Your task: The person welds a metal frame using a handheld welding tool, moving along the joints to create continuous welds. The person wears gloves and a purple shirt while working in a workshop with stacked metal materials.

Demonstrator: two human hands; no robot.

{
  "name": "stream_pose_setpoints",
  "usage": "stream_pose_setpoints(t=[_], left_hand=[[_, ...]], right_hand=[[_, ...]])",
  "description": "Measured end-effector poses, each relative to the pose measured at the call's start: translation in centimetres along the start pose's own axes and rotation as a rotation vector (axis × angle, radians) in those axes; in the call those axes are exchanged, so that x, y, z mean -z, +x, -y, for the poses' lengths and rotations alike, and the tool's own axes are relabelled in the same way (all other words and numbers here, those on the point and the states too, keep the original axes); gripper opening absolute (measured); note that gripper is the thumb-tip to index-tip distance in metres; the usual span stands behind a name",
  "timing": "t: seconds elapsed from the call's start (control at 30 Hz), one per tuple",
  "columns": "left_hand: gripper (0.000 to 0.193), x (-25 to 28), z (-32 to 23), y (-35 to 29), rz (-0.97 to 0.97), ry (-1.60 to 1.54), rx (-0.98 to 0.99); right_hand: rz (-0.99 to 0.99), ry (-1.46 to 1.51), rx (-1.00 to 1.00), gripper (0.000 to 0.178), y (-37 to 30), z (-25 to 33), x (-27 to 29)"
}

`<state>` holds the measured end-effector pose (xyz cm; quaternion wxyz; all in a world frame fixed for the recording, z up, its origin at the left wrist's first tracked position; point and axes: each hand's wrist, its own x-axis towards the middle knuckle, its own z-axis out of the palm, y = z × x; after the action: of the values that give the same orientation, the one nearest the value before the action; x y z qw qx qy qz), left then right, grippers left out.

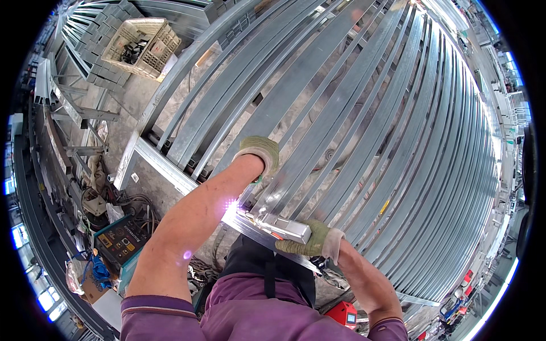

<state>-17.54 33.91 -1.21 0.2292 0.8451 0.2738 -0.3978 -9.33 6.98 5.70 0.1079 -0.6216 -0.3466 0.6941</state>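
My left hand (259, 152), in a greenish knit glove, is closed above the long grey metal bars (296, 85). Its fingers curl out of sight, so what they hold is hidden. Below that wrist, a bright welding arc (230, 211) glares at the frame's near rail (253, 232) and washes out what lies around it. My right hand (310, 241), gloved the same way, grips a short silver rectangular metal block (289, 227) with an orange-red mark near its lower edge. The block rests at the bars' near ends, just right of the arc.
A cream plastic crate (142, 48) with dark parts inside sits at the far left. A teal-edged machine with a control panel (122, 238) stands at the left, beside tangled cables (142, 204). Near my right elbow is a red device with a small screen (342, 314).
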Motion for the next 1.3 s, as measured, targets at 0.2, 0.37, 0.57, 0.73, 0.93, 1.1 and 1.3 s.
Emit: stream_pose_setpoints(t=[0.2,0.37,0.57,0.73,0.93,1.1,1.3], left_hand=[[0.028,0.2,-0.1,-0.2,0.009,-0.019,-0.005],[0.028,0.8,-0.4,-1.0,0.01,-0.055,0.01],[0.029,0.7,-0.3,-0.6,0.002,-0.009,-0.007],[0.03,0.3,-0.1,-0.1,-0.021,0.012,-0.019],[0.029,0.3,-0.1,-0.3,-0.028,0.011,-0.005],[0.029,0.5,-0.2,-0.3,0.006,0.007,-0.003],[0.029,0.2,0.1,-0.3,-0.028,0.019,-0.02]], right_hand=[[0.021,0.041,-0.031,0.075,0.1,-0.1,0.1],[-0.022,-0.005,0.003,0.065,-0.2,0.0,0.0],[-0.045,0.033,0.018,0.065,0.0,-0.9,-0.5],[0.0,0.037,-0.006,0.069,-0.3,0.1,0.1],[0.009,-0.004,0.0,0.083,-0.1,-0.8,0.1],[-0.032,-0.06,-0.001,0.087,-0.2,-1.4,-0.1],[0.01,0.002,-0.001,0.08,-0.4,-0.7,0.0]])
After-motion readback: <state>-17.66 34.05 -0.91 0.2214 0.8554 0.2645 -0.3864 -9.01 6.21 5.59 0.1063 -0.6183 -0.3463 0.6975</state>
